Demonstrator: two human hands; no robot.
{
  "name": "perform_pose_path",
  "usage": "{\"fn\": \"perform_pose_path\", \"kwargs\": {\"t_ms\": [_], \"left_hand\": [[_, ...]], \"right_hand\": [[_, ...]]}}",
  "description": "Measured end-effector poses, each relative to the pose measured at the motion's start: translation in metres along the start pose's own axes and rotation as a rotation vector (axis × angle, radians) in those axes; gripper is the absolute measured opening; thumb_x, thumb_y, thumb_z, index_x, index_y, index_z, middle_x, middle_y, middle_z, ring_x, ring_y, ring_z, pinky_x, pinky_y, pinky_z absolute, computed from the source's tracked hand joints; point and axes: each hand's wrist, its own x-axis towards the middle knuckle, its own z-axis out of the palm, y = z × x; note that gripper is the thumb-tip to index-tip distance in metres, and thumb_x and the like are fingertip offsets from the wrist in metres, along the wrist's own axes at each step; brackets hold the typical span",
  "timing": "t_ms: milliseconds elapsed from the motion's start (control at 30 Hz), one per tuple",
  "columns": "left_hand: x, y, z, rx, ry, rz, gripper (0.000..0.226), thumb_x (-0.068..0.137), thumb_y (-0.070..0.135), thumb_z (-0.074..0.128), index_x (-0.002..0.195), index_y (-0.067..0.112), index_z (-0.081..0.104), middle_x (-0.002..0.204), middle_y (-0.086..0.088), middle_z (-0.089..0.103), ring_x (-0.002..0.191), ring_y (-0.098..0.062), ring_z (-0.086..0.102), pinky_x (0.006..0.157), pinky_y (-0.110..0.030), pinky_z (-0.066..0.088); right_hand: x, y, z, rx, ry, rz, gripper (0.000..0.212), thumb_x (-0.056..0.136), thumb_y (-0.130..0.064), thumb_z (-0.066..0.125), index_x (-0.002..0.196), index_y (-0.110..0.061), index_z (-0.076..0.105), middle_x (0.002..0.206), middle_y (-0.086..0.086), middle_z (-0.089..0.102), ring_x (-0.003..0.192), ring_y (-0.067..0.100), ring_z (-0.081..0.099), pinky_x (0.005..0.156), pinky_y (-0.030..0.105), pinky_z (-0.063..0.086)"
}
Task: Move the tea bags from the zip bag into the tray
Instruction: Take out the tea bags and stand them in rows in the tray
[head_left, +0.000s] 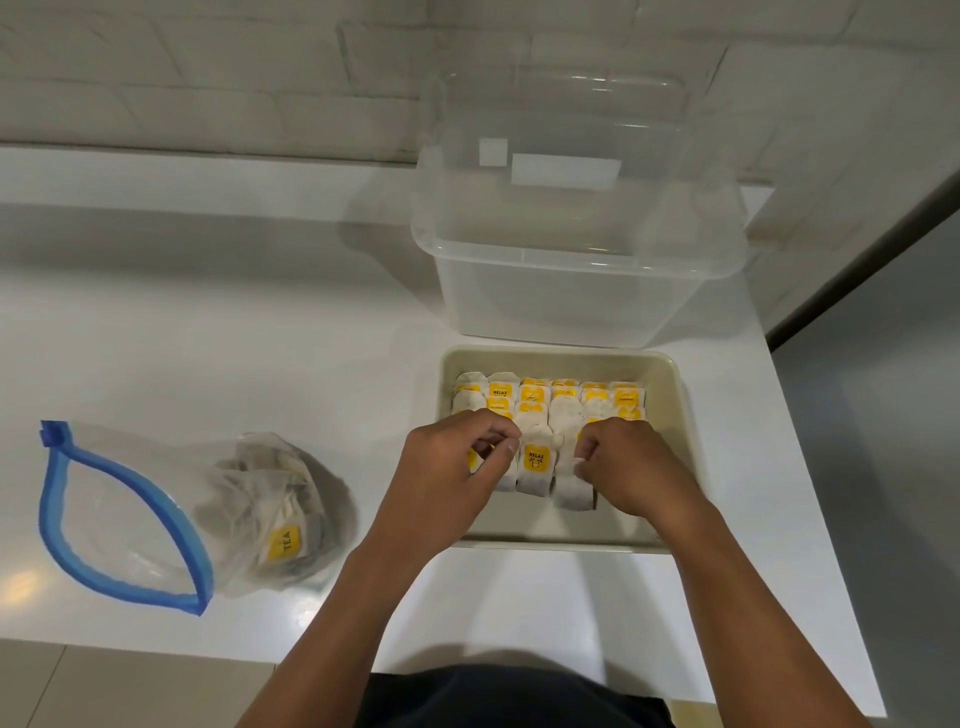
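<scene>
A beige tray (675, 395) on the white counter holds several white tea bags (536, 462) with yellow tags, laid in rows. My left hand (447, 467) is over the tray's left side, its fingertips pinching a tea bag there. My right hand (623, 462) is over the tray's right side, fingers curled and pinching another tea bag. A clear zip bag (171, 514) with a blue zip strip lies open at the left of the counter, with several tea bags (284, 540) bunched in its right end.
A clear plastic tub (576, 260) stands right behind the tray, with its clear lid leaning against the white brick wall. The counter's right edge (810, 467) runs close past the tray. Its front edge is near my body.
</scene>
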Motion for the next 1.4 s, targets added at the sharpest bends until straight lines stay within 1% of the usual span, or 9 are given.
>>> {"fn": "perform_pose_path", "kwargs": {"t_ms": [133, 333, 433, 567, 767, 867, 1000, 1133, 1400], "left_hand": [[-0.001, 0.002, 0.0, -0.014, -0.017, -0.012, 0.01, 0.089, 0.009, 0.072, 0.09, 0.018, 0.075, 0.078, 0.015, 0.069, 0.061, 0.006, 0.055, 0.063, -0.004, 0.037], [0.0, -0.002, 0.001, 0.039, -0.066, 0.002, 0.009, 0.09, 0.016, 0.071, 0.092, 0.024, 0.074, 0.082, 0.017, 0.068, 0.078, -0.004, 0.063, 0.068, -0.009, 0.043], [0.0, -0.003, 0.001, 0.041, -0.068, 0.004, 0.009, 0.09, 0.016, 0.071, 0.092, 0.024, 0.073, 0.083, 0.017, 0.068, 0.08, -0.005, 0.063, 0.068, -0.009, 0.043], [-0.001, -0.003, 0.002, 0.041, -0.07, 0.015, 0.01, 0.09, 0.015, 0.07, 0.092, 0.024, 0.073, 0.083, 0.016, 0.069, 0.081, -0.006, 0.064, 0.068, -0.008, 0.043], [-0.001, -0.003, 0.002, 0.035, -0.061, 0.021, 0.009, 0.091, 0.016, 0.07, 0.092, 0.024, 0.074, 0.082, 0.017, 0.069, 0.08, -0.006, 0.064, 0.067, -0.007, 0.042], [-0.002, -0.003, 0.003, 0.035, -0.058, 0.029, 0.01, 0.091, 0.015, 0.07, 0.091, 0.024, 0.073, 0.082, 0.016, 0.069, 0.08, -0.006, 0.064, 0.067, -0.007, 0.042], [-0.002, -0.003, 0.004, 0.042, -0.059, 0.035, 0.01, 0.091, 0.015, 0.069, 0.09, 0.024, 0.073, 0.081, 0.016, 0.068, 0.079, -0.006, 0.064, 0.066, -0.007, 0.04], [-0.002, -0.004, 0.004, 0.05, -0.056, 0.046, 0.009, 0.091, 0.015, 0.069, 0.09, 0.023, 0.073, 0.08, 0.015, 0.068, 0.077, -0.005, 0.063, 0.065, -0.007, 0.04], [-0.002, -0.006, 0.005, 0.057, -0.057, 0.045, 0.009, 0.09, 0.015, 0.069, 0.089, 0.024, 0.072, 0.08, 0.015, 0.068, 0.077, -0.007, 0.064, 0.065, -0.01, 0.042]], "right_hand": [[0.003, 0.002, 0.003, 0.011, 0.024, 0.022, 0.011, 0.086, -0.029, 0.066, 0.077, -0.032, 0.06, 0.09, -0.007, 0.067, 0.088, 0.017, 0.061, 0.073, 0.03, 0.051], [0.005, 0.003, 0.006, 0.045, 0.042, 0.026, 0.014, 0.088, -0.032, 0.066, 0.076, -0.031, 0.059, 0.088, -0.008, 0.067, 0.083, 0.016, 0.059, 0.066, 0.026, 0.042], [0.006, 0.003, 0.008, 0.054, 0.07, 0.026, 0.018, 0.089, -0.034, 0.066, 0.074, -0.031, 0.055, 0.087, -0.008, 0.067, 0.081, 0.016, 0.057, 0.066, 0.026, 0.041], [0.006, 0.003, 0.009, 0.071, 0.087, 0.051, 0.012, 0.087, -0.036, 0.065, 0.08, -0.03, 0.057, 0.087, -0.009, 0.065, 0.08, 0.016, 0.056, 0.065, 0.027, 0.04], [-0.008, 0.004, 0.009, 0.163, 0.253, 0.052, 0.014, 0.089, -0.031, 0.066, 0.096, -0.019, 0.062, 0.093, 0.001, 0.072, 0.091, 0.026, 0.065, 0.08, 0.034, 0.053], [-0.016, 0.006, 0.01, 0.149, 0.222, 0.098, 0.014, 0.085, -0.031, 0.069, 0.089, -0.019, 0.064, 0.091, 0.0, 0.072, 0.094, 0.025, 0.065, 0.08, 0.032, 0.052], [-0.02, 0.003, 0.01, 0.114, 0.146, 0.142, 0.018, 0.081, -0.029, 0.073, 0.073, -0.013, 0.067, 0.078, 0.004, 0.071, 0.082, 0.026, 0.066, 0.073, 0.033, 0.053], [-0.017, 0.002, 0.012, 0.106, 0.063, 0.187, 0.021, 0.077, -0.034, 0.073, 0.076, -0.013, 0.07, 0.081, 0.004, 0.073, 0.085, 0.025, 0.067, 0.074, 0.033, 0.056], [-0.009, 0.001, 0.014, 0.141, 0.085, 0.168, 0.02, 0.083, -0.026, 0.064, 0.07, -0.012, 0.069, 0.075, 0.002, 0.074, 0.075, 0.023, 0.068, 0.074, 0.037, 0.059]]}}
